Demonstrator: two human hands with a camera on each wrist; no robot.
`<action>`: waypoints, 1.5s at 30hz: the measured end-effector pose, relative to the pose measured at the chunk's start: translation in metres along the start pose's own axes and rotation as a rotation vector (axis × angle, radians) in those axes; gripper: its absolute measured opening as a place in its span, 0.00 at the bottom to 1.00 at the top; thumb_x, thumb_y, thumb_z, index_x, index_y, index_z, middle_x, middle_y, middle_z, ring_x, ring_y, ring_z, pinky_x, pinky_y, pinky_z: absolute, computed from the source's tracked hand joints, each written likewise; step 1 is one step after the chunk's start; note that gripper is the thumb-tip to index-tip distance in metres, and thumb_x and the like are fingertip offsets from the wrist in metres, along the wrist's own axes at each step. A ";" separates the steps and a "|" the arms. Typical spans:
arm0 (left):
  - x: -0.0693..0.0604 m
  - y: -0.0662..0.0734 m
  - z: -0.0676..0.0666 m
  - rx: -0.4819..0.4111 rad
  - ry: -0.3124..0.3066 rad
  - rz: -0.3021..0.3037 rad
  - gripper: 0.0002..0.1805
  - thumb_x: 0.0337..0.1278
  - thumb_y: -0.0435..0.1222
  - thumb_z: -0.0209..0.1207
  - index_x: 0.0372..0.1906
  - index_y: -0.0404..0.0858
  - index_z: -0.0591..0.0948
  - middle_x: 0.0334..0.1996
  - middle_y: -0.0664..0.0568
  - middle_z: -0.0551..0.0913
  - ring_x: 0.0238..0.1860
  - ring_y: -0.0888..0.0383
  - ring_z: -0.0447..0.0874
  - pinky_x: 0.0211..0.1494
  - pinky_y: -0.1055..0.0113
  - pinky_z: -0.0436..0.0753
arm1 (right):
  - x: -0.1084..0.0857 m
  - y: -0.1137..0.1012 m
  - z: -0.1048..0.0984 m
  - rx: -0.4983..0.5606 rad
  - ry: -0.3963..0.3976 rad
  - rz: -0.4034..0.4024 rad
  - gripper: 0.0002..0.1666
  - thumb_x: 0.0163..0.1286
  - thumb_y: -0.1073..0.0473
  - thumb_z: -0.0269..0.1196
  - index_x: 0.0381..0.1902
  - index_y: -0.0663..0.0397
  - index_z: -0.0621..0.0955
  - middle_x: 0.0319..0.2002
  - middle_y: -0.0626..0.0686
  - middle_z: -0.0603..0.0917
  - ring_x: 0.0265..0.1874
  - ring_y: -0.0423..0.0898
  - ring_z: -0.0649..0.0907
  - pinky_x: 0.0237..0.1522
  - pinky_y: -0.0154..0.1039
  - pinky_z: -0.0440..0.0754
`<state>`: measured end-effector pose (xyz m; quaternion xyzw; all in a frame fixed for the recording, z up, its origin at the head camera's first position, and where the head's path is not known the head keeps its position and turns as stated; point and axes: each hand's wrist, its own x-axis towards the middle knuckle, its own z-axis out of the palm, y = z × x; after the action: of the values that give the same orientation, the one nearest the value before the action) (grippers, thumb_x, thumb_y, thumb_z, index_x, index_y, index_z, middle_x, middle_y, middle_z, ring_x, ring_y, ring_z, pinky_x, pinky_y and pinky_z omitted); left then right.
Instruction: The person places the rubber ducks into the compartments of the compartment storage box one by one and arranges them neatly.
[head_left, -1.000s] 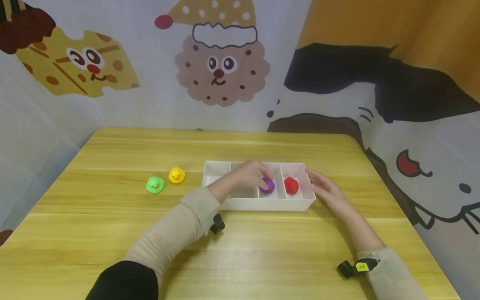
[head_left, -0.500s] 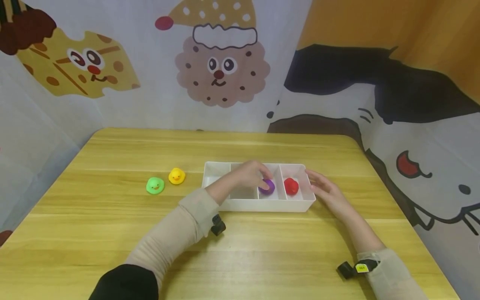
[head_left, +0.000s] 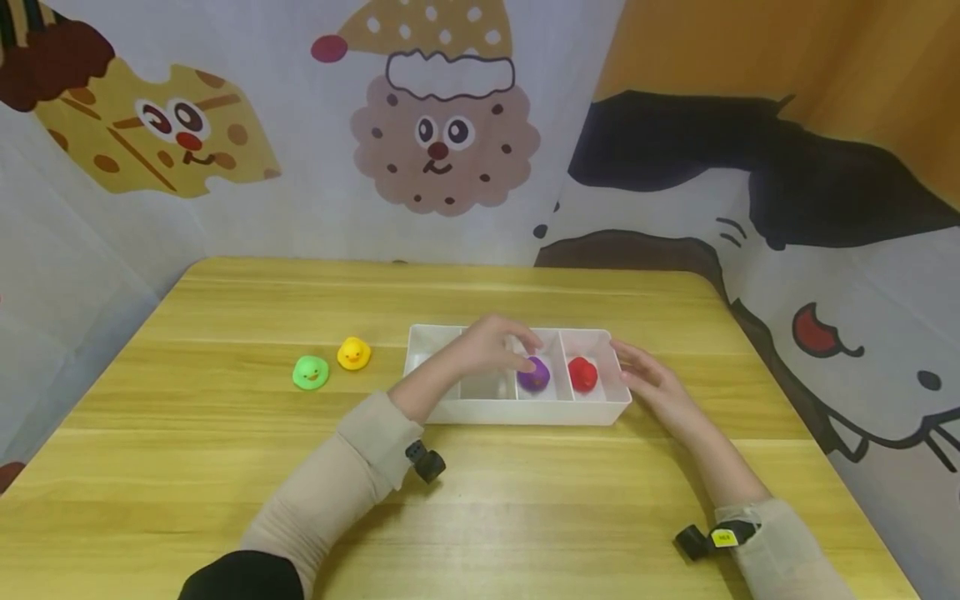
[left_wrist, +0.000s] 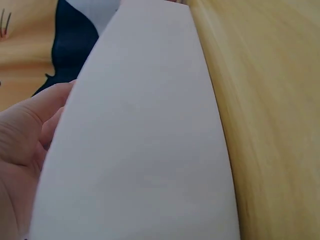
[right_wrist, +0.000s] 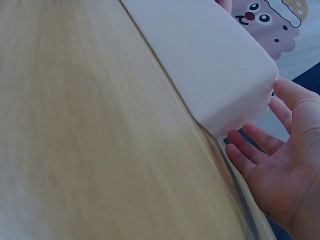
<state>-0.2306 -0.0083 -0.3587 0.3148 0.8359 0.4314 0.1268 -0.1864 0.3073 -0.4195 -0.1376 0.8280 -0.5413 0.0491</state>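
A white divided box [head_left: 525, 412] stands on the table, its long outer wall filling much of both wrist views. In the head view, a purple toy duck [head_left: 534, 377] sits in the second compartment from the right. My left hand [head_left: 491, 346] hovers over the box, thumb and fingers spread apart, the thumb tip at the purple duck; whether it touches cannot be seen. A red toy duck [head_left: 582, 376] lies in the rightmost compartment. My right hand [head_left: 651, 377] rests with relaxed fingers against the box's right end, as the right wrist view [right_wrist: 285, 155] also shows.
To the left of the box, a yellow toy duck [head_left: 353, 354] and a green toy duck [head_left: 311, 372] sit on the wooden table [head_left: 525, 517]. A cartoon-printed curtain [head_left: 285, 225] hangs behind the table's far edge.
My left hand has let go of the purple duck; its fingers have spread and the hand has drawn slightly left. The right hand stays at the box's end.
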 end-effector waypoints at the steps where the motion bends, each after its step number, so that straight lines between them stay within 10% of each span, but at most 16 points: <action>1: -0.002 0.001 -0.001 -0.011 0.005 0.004 0.20 0.50 0.35 0.70 0.50 0.36 0.83 0.43 0.52 0.85 0.50 0.52 0.79 0.48 0.64 0.77 | 0.000 0.000 0.000 0.000 -0.001 0.002 0.31 0.74 0.56 0.54 0.72 0.56 0.62 0.68 0.63 0.65 0.64 0.60 0.67 0.55 0.29 0.67; 19: -0.046 0.003 -0.020 -0.073 0.189 0.024 0.17 0.51 0.37 0.70 0.48 0.41 0.85 0.41 0.56 0.85 0.21 0.56 0.71 0.22 0.67 0.71 | -0.001 -0.001 0.002 0.029 -0.002 -0.008 0.31 0.75 0.58 0.54 0.71 0.57 0.62 0.68 0.64 0.65 0.64 0.58 0.67 0.55 0.28 0.68; 27: -0.066 0.000 -0.033 -0.088 0.257 0.004 0.18 0.52 0.38 0.69 0.50 0.40 0.84 0.41 0.54 0.84 0.24 0.55 0.73 0.20 0.69 0.69 | -0.001 0.000 0.003 0.059 0.009 -0.027 0.30 0.74 0.59 0.54 0.70 0.60 0.63 0.66 0.66 0.66 0.59 0.47 0.72 0.54 0.27 0.69; 45: -0.110 -0.013 -0.066 -0.141 0.379 -0.083 0.16 0.51 0.40 0.69 0.48 0.45 0.85 0.41 0.51 0.83 0.23 0.52 0.71 0.19 0.68 0.65 | 0.000 -0.001 0.002 0.002 0.013 -0.006 0.31 0.74 0.56 0.55 0.71 0.57 0.63 0.67 0.64 0.66 0.63 0.60 0.67 0.60 0.40 0.67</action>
<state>-0.1833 -0.1262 -0.3361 0.1838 0.8247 0.5349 0.0067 -0.1853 0.3056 -0.4193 -0.1364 0.8273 -0.5434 0.0422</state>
